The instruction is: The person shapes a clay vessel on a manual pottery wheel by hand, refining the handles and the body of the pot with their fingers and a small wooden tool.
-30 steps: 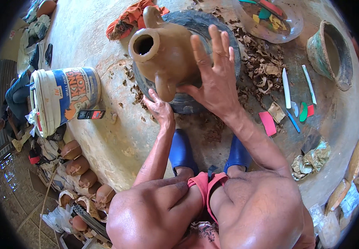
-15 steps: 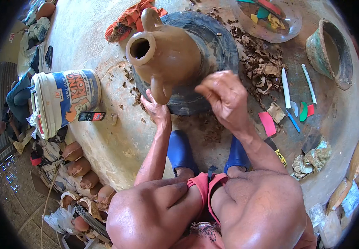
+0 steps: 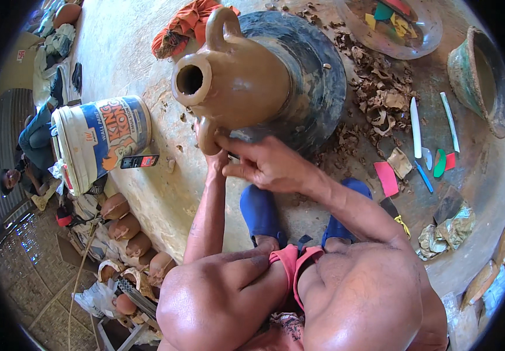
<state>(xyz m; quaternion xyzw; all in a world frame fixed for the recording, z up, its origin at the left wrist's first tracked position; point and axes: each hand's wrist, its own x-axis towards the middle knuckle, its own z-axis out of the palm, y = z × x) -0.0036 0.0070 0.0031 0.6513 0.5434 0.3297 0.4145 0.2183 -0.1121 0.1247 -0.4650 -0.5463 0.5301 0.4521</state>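
A wet brown clay jar (image 3: pixel 252 82) with a round mouth and two loop handles lies tilted, its mouth toward the left, on a dark round potter's wheel (image 3: pixel 322 117). My left hand (image 3: pixel 216 159) is at the near handle (image 3: pixel 207 136), which hides most of its fingers. My right hand (image 3: pixel 276 167) comes in from the right. Its index finger reaches the lower part of that handle, and its thumb stands apart below. I see no tool in the right hand. The far handle (image 3: pixel 222 26) arches up untouched.
Clay scraps (image 3: pixel 384 96) lie right of the wheel, near a clear basin (image 3: pixel 433 44) and a green-brown pot (image 3: pixel 463 76). A white knife-shaped tool (image 3: pixel 415 128) and coloured scrapers lie closer. Left are a paint bucket (image 3: pixel 97 137), a phone (image 3: pixel 139 161), clay pots (image 3: pixel 125 227) and a seated person (image 3: pixel 33 158).
My right hand has moved left and down from beside the jar to the near handle. My left hand is now more hidden behind that handle. The whole view has shifted slightly.
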